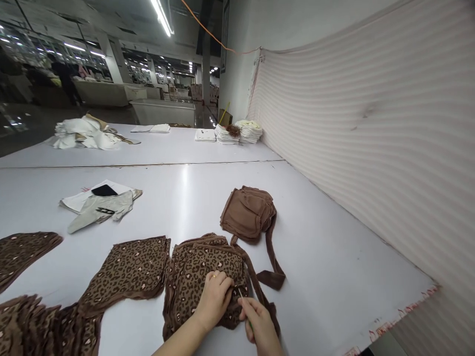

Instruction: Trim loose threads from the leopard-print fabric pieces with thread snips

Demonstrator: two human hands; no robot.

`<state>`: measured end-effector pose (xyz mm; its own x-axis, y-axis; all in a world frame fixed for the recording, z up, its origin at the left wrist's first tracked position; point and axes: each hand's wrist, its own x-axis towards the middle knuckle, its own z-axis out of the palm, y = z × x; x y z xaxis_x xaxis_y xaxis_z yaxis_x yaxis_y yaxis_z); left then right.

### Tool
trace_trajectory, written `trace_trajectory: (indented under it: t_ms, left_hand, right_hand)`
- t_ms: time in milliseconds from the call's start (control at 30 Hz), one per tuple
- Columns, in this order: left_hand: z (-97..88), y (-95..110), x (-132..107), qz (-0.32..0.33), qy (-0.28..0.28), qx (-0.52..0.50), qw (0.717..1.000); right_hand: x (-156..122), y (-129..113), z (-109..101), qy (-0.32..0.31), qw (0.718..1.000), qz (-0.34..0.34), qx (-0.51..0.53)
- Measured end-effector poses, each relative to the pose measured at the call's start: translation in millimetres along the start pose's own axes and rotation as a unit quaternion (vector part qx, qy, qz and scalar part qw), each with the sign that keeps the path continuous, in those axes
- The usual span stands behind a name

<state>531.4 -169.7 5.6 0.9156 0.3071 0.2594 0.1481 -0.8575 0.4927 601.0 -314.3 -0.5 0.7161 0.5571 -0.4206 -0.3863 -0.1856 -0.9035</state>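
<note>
My left hand [215, 296] rests on a stack of leopard-print fabric pieces [193, 277] near the table's front edge, its fingers curled and pinching the top piece at its right edge. My right hand [260, 324] is closed around a thin green-handled tool [245, 306] whose tip points at that same edge, just beside the left fingers. A plain brown stack of fabric pieces [247, 212] lies just behind, with brown strips [272, 262] trailing from it toward my hands.
More leopard-print pieces [128, 269] lie left, with others at the far left [22, 249] and lower left [37, 326]. Papers, a dark card and a grey cloth [100, 202] sit further left. White fabric piles [83, 133] and folded stacks [239, 132] lie far back. A striped cloth wall [371, 123] borders the table's right side.
</note>
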Motion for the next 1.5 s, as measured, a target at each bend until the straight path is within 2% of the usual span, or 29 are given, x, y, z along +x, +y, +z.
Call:
trace_trajectory:
  t_ms: [67,167,333,533,767,1033,1333,1500]
  left_hand:
    - [1.2,0,-2,0.01,0.01,0.0,1.0]
    - [1.5,1,-4,0.019,0.014,0.006,1.0]
    - [0.9,0,-3,0.039,0.008,0.028,0.999]
    - [5.4,-1,-6,0.065,0.018,0.053,0.996]
    - [10.2,-1,-8,0.077,0.057,0.042,0.994]
    - [9.3,-1,-8,0.085,0.062,0.049,0.993]
    - [5.6,1,-9,0.087,0.065,0.045,0.993]
    - [-0.2,-1,-9,0.056,0.054,0.0,0.997]
  right_hand:
    - [-3,6,5,-0.006,0.997,0.053,0.052]
    - [0,11,10,0.012,0.991,0.099,0.094]
    - [4,11,14,0.034,0.981,0.138,0.133]
    - [0,5,14,0.028,0.979,0.144,0.144]
    - [0,2,16,0.034,0.972,0.181,0.143]
    - [1,3,18,0.05,0.96,0.213,0.174]
    - [0,11,21,0.06,0.959,0.21,0.179]
    - [-4,21,12,0.022,0.969,0.188,0.159]
